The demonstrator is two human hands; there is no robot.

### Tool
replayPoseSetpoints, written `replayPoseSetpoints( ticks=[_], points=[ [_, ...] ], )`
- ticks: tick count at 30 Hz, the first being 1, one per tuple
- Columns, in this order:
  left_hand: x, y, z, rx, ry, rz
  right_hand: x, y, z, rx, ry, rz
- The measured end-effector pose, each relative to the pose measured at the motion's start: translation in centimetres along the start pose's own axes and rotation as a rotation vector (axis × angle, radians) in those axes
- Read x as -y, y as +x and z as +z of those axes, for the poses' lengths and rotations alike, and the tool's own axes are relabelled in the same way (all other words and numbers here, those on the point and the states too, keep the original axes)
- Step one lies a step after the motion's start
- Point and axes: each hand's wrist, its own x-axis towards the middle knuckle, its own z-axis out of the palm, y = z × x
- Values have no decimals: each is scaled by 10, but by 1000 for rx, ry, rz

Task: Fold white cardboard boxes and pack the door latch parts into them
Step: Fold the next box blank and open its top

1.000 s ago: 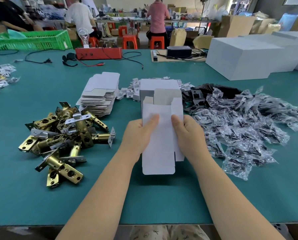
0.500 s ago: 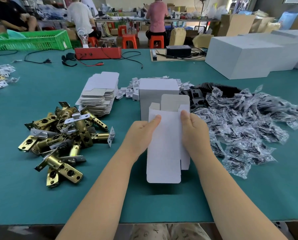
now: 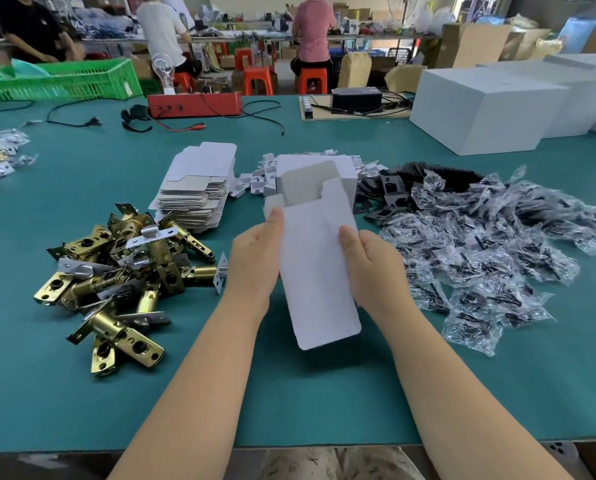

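A flat white cardboard box blank (image 3: 315,268) is held above the green table, tilted a little, its grey-lined flaps pointing away from me. My left hand (image 3: 255,258) grips its left edge, thumb on the front face. My right hand (image 3: 367,261) grips the right edge the same way. A pile of brass door latch parts (image 3: 116,271) lies to the left. A stack of flat box blanks (image 3: 199,188) sits behind that pile. A standing white box (image 3: 313,171) is partly hidden behind the blank.
Clear bags of black screws (image 3: 490,258) spread out on the right, with black plates (image 3: 393,195) behind them. Large white cartons (image 3: 490,109) stand at the far right. A red device (image 3: 194,103) with cables and a green crate (image 3: 57,81) sit at the back. People work beyond the table.
The blank has shifted slightly right and tilted, its lower end swinging toward me. Both hands keep hold of its edges, and its far flaps have spread apart.
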Motion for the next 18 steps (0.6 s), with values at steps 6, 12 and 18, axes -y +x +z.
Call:
replayPoseSetpoints(
  ticks=[6, 12, 18],
  points=[
    [-1, -11, 4, 263, 179, 152, -2, 1, -5, -169, 142, 62],
    [-3, -14, 4, 146, 122, 133, -7, -2, 0, -75, 131, 67],
    [-4, -13, 5, 289, -48, 110, -5, -3, -2, -11, 245, 32]
  ],
)
